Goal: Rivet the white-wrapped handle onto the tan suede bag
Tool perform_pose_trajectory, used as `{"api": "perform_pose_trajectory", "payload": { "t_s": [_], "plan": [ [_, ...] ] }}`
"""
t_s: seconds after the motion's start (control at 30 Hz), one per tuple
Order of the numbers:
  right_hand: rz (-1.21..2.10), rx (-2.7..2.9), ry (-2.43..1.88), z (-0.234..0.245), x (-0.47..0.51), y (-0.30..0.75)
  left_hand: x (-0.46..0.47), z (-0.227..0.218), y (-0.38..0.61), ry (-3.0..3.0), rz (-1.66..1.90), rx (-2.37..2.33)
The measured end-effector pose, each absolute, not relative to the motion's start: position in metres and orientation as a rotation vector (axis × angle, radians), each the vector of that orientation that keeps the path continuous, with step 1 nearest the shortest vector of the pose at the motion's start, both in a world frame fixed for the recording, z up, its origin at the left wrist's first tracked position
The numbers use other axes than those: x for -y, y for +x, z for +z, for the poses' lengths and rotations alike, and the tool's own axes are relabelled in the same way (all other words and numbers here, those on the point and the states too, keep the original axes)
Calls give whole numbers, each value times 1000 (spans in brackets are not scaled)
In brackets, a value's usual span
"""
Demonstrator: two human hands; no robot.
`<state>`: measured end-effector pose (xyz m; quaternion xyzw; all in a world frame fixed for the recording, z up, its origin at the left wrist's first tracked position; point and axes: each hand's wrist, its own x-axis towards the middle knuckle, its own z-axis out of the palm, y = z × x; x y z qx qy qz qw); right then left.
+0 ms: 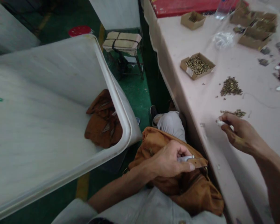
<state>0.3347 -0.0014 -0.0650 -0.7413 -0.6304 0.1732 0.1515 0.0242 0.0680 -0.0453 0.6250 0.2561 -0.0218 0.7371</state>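
Observation:
My left hand [170, 161] is closed on a small white tool and presses on a strap of the orange-brown bag [191, 186] lying on my lap. My right hand [238, 132] rests on the pale pink table [200, 90], its fingers pinched on a small white object. It lies just below a thin scatter of small brass parts [234, 112]. A bigger heap of brass parts [231, 86] lies farther up the table.
A large white plastic bin [60, 124] at my left holds another orange-brown bag [104, 121]. An open cardboard box of brass parts [197, 65] and several more cardboard boxes [254, 26] stand on the table. A padded stool [122, 42] stands on the green floor.

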Motion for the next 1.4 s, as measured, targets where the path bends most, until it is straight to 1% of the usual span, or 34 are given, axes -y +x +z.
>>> {"api": "perform_pose_trajectory", "payload": {
  "t_s": [0.1,0.2,0.33,0.47,0.6,0.7,0.93,1.17,1.3,1.4],
  "plan": [
    [951,1824,-1768,-40,30,300,-70,-52,22,1292,-37,-515],
    [1172,1804,-1522,-28,50,265,-69,-52,23,1295,-42,-544],
    [1238,1828,-1439,-30,59,242,-68,-41,26,1443,-82,-596],
    [1199,1867,-1432,-35,60,241,-67,-30,28,1519,-117,-650],
    [1152,1834,-1430,-36,60,238,-64,-27,28,1537,-130,-678],
    [1180,1756,-1399,-33,58,235,-62,-27,29,1574,-120,-693],
    [1393,1543,-1494,-28,55,237,-56,-25,30,1654,-58,-677],
    [1744,1259,-1527,-38,60,244,-49,-26,30,1701,-17,-700],
    [1792,1150,-1527,-38,60,242,-47,-28,30,1715,-32,-707],
    [1826,1071,-1501,-41,59,241,-46,-30,30,1706,33,-739]
  ]
}}
